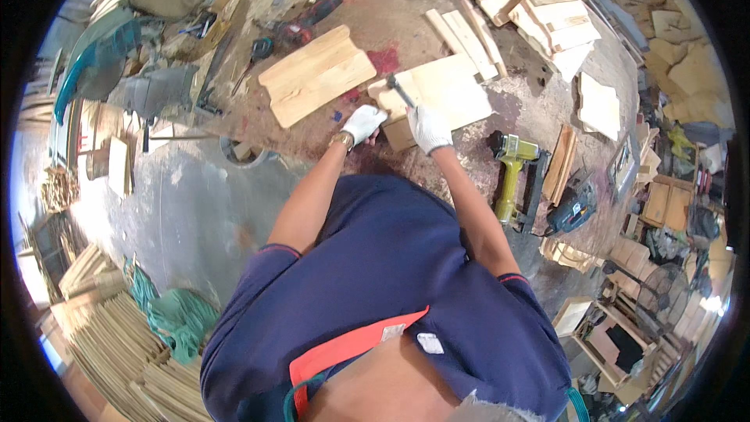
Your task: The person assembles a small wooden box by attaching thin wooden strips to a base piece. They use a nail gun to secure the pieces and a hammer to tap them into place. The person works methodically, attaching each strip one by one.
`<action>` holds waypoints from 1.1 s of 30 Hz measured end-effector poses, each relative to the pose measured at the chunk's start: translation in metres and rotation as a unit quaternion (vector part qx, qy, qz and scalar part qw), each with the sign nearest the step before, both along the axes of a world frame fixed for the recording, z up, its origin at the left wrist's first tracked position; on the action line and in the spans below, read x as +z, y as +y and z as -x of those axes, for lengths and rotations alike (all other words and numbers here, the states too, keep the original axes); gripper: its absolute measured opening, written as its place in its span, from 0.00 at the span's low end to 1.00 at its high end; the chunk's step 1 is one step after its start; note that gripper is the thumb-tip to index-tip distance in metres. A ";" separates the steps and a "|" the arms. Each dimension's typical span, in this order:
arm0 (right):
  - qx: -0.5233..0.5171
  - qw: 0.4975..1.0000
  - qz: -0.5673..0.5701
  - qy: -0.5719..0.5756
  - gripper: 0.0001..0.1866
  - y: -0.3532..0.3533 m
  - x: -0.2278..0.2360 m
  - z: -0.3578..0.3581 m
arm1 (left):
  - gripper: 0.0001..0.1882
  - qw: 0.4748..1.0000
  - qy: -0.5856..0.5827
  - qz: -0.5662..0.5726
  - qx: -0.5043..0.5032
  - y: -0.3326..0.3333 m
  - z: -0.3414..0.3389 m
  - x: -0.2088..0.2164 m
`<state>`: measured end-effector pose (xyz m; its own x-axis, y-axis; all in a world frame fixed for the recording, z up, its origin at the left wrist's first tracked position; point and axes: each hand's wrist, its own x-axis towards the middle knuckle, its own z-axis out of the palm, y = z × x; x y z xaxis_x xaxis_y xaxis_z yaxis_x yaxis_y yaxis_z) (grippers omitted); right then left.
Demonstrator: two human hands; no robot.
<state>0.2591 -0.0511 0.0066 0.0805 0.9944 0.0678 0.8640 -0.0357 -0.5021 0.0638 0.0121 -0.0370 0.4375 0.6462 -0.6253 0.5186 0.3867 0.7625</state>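
Note:
Both my hands wear white knitted gloves. My right hand [430, 130] is closed round the handle of a hammer [401, 91], whose dark head lies over a pale wooden board [455, 92]. At the near left edge of that board is my left hand [364, 123], its fingers drawn together; what they pinch, if anything, is too small to tell. Between my hands a smaller brown wood piece [400, 136] shows below the board's near edge. Left of it lies a second board [316, 76] with wavy-cut ends, apart from my hands.
A yellow-green nail gun [512, 170] and a blue-black power tool [574, 207] lie at the right, beside wood strips [560, 162]. A red-black cordless drill [307, 20] lies beyond the left board. Cut boards [556, 22] are piled at the far right.

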 end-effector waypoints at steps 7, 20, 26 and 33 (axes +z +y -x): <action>-0.181 0.973 -0.017 0.145 0.15 -0.104 0.012 -0.042 | 0.27 0.996 0.024 -0.054 0.073 -0.020 0.021 0.004; -0.200 0.973 -0.072 0.084 0.17 -0.139 0.003 -0.059 | 0.13 0.854 -0.332 0.041 0.399 -0.024 0.008 0.045; -0.212 0.559 0.274 0.753 0.30 -0.092 0.019 -0.018 | 0.11 0.846 -0.392 0.105 0.345 -0.047 0.005 0.061; -0.193 0.715 0.105 0.663 0.22 -0.059 0.038 0.011 | 0.25 0.839 -0.415 0.149 0.317 -0.065 0.016 0.053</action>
